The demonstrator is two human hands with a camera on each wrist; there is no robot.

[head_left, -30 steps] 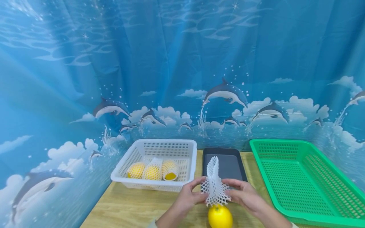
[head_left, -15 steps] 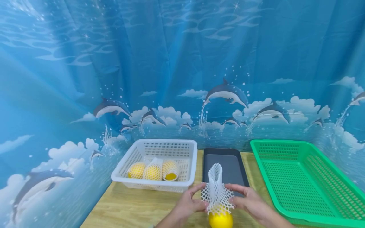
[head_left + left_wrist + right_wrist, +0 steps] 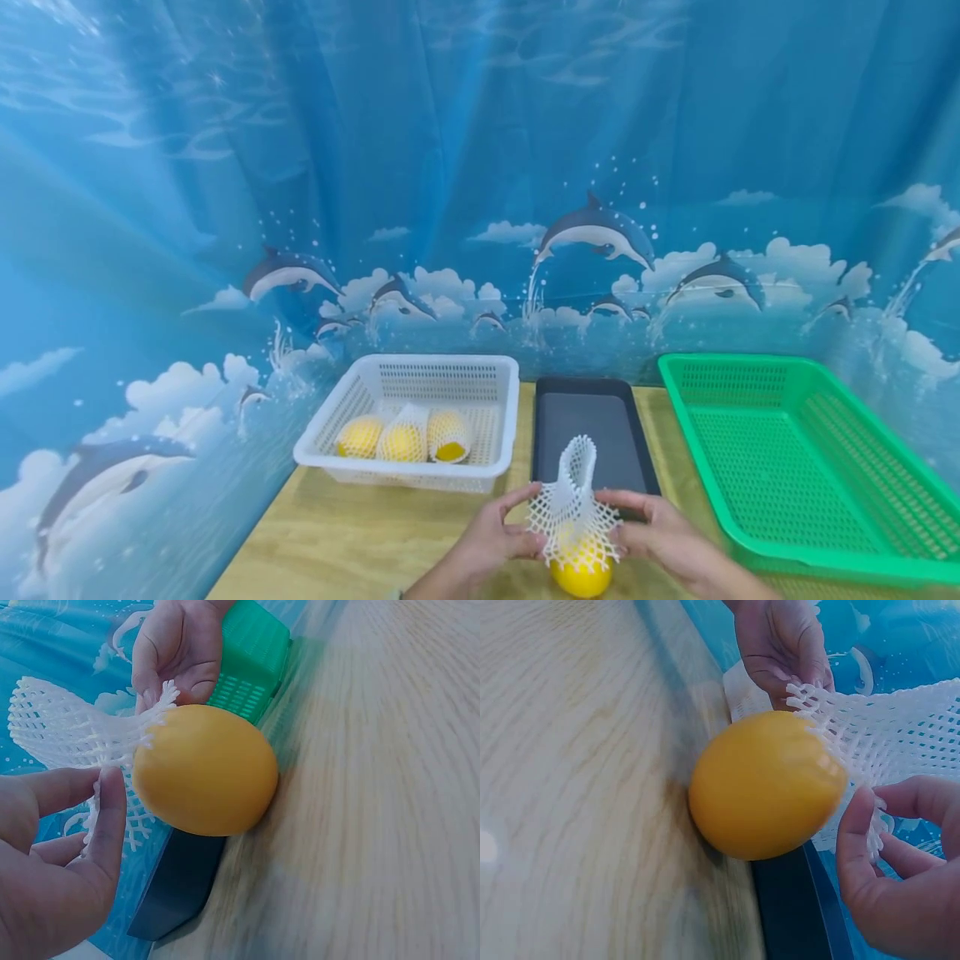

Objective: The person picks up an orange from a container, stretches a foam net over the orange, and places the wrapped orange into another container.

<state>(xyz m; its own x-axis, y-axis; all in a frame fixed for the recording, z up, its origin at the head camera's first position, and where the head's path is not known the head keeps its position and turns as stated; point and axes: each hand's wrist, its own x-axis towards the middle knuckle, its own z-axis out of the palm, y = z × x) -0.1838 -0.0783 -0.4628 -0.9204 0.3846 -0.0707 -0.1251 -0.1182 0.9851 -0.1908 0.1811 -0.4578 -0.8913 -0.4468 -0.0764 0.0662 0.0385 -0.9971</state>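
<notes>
A smooth yellow fruit (image 3: pixel 582 578), its exact kind unclear, rests on the wooden table. Over its top sits the flared lower edge of a white foam fruit net (image 3: pixel 576 500), whose narrow upper end stands up. My left hand (image 3: pixel 491 533) pinches the net's edge on the left between thumb and fingers. On the opposite side my right hand (image 3: pixel 656 533) pinches the edge likewise. Both wrist views show the fruit (image 3: pixel 206 771) mostly bare, the net (image 3: pixel 900 727) covering only its upper end.
Behind on the left stands a white basket (image 3: pixel 420 479) with 3 netted yellow fruits (image 3: pixel 403 442). A dark grey tray (image 3: pixel 588 417) lies just beyond the hands. To the right is a green basket (image 3: pixel 780 458). A blue dolphin-print curtain (image 3: pixel 480 167) hangs behind the table.
Both hands have lowered the net from above the fruit onto its top, so the mesh now covers the upper part. The head view has tilted slightly down.
</notes>
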